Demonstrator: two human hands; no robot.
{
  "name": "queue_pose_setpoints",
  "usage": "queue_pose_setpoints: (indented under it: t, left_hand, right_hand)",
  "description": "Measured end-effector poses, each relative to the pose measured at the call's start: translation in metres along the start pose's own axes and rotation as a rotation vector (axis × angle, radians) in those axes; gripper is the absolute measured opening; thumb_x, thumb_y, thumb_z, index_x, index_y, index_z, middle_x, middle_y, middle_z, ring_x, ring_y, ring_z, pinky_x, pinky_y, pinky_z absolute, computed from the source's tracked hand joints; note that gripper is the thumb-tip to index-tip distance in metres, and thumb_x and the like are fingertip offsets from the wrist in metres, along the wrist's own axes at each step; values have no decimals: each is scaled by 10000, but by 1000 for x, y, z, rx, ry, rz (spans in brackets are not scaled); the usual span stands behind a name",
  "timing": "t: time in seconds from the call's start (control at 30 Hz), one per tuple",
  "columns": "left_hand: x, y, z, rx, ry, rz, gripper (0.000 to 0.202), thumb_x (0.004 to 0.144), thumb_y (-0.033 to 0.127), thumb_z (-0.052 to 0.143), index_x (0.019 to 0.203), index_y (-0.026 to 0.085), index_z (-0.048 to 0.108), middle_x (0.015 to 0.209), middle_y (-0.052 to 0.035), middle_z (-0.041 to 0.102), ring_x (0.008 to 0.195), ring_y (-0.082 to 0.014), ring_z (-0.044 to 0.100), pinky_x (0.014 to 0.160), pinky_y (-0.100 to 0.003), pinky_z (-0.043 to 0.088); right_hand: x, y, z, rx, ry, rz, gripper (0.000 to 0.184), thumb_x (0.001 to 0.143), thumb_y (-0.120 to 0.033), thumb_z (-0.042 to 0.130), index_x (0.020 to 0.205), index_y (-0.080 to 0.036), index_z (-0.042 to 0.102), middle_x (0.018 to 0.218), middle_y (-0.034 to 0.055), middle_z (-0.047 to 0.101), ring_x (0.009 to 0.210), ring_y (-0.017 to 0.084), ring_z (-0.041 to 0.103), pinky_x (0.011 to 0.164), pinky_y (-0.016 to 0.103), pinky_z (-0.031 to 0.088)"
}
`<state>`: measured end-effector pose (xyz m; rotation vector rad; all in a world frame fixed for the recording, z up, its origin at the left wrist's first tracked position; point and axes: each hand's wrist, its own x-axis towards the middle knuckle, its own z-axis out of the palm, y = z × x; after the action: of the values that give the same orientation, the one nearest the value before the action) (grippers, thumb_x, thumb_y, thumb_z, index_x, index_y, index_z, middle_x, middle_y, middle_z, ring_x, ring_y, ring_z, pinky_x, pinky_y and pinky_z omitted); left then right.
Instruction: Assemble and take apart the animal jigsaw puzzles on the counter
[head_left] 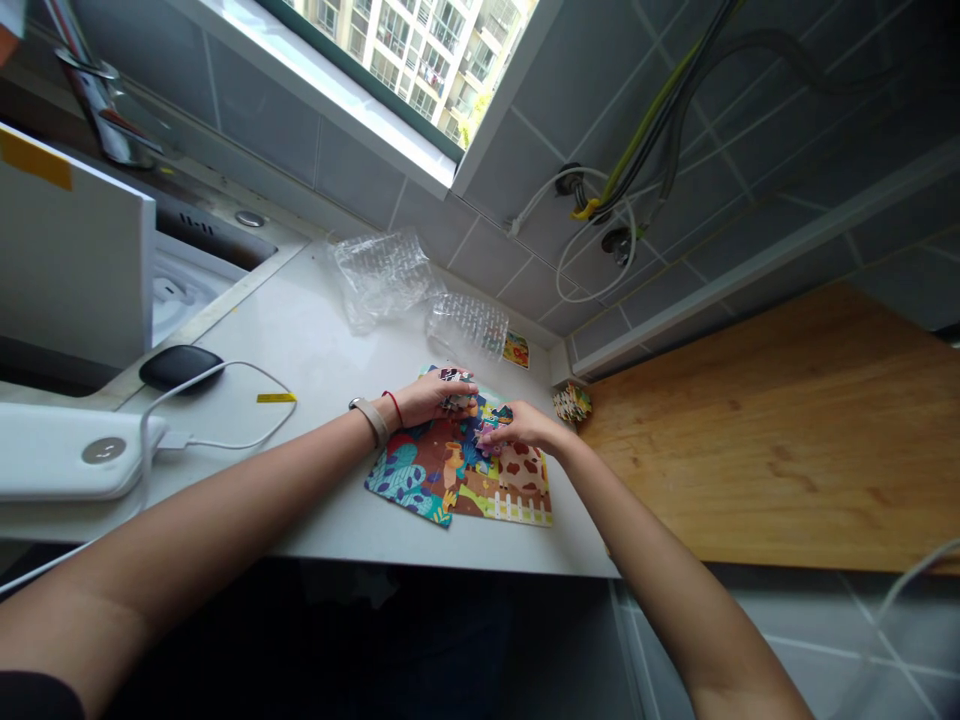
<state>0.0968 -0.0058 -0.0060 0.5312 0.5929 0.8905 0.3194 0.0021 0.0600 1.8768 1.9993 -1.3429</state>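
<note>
A colourful jigsaw puzzle lies on the white counter in joined sections, showing a brown-patched cow, a white fence and blue-green leaves. My left hand rests over its upper left part. Its fingers are closed around a small stack of puzzle pieces. From the right, my right hand reaches onto the middle of the puzzle. Thumb and fingertips pinch a puzzle piece there, against the dark blue part; whether it is fitted in, I cannot tell. Both hands hide parts of the picture.
Beyond the puzzle lie crumpled transparent plastic bags and a small picture card. A pile of puzzle pieces sits beside the wooden board. At left are a white power bank, its cable, a black mouse-shaped object and the sink.
</note>
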Motion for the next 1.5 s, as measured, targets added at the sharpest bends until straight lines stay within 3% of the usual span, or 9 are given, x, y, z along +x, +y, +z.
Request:
queue_pose_setpoints:
  t: [0.1, 0.27, 0.5, 0.73, 0.9, 1.07, 1.23, 1.5]
  left_hand:
    - [0, 0, 0, -9, 8, 0, 487, 685, 168, 934, 1070, 185, 634, 891, -33, 729, 756, -188, 740, 657, -305, 630]
    - [0, 1, 0, -13, 2, 2, 475, 680, 161, 935, 1055, 188, 645, 861, -17, 710, 751, -186, 740, 650, -299, 630]
    - [0, 0, 0, -17, 24, -5, 535, 667, 168, 952, 1105, 191, 644, 900, -29, 714, 782, -201, 748, 658, -306, 625]
    - [-1, 1, 1, -24, 18, -9, 516, 676, 152, 940, 1094, 183, 639, 878, -25, 713, 750, -184, 735, 653, -303, 626]
    - [-1, 1, 2, -29, 21, -11, 501, 665, 153, 947, 1064, 183, 644, 888, -29, 715, 764, -192, 742, 659, -305, 635]
    - [-1, 1, 2, -37, 27, -11, 509, 666, 147, 945, 1077, 186, 646, 880, -23, 711, 758, -189, 742, 660, -303, 633]
    - [-2, 1, 2, -25, 19, -15, 494, 678, 157, 939, 1080, 186, 652, 899, -23, 713, 774, -192, 744, 664, -302, 628]
    - [-2, 1, 2, -24, 19, -6, 504, 688, 150, 937, 1093, 181, 638, 866, -17, 701, 749, -183, 736, 675, -309, 632]
  right_hand:
    - [5, 3, 3, -33, 21, -10, 449, 516, -367, 975, 843, -177, 733, 828, -5, 753, 791, 197, 659, 735, 275, 516]
    - [8, 6, 3, -61, 43, -18, 595, 482, -309, 998, 1002, -200, 731, 910, -6, 766, 860, 210, 674, 776, 275, 523]
    - [5, 6, 3, -85, 49, -15, 427, 505, -353, 974, 801, -191, 714, 790, -15, 734, 766, 197, 641, 697, 263, 498]
    - [-8, 5, -6, -45, 81, -21, 490, 465, -467, 979, 729, -180, 682, 691, -21, 697, 656, 168, 607, 580, 248, 444]
    - [-22, 2, -13, 97, 98, -48, 536, 464, -496, 987, 760, -170, 682, 699, 6, 718, 639, 172, 633, 582, 259, 479]
    - [-31, 0, 4, 132, -90, 1, 527, 520, -508, 977, 844, -164, 745, 822, 42, 776, 717, 195, 679, 643, 274, 521]
    - [-26, 2, 25, 0, -60, -82, 456, 542, -487, 962, 790, -191, 718, 807, 13, 763, 750, 210, 665, 656, 276, 508]
    - [-27, 1, 27, -34, -14, -115, 444, 562, -434, 956, 843, -198, 706, 861, 7, 767, 800, 216, 670, 676, 269, 499]
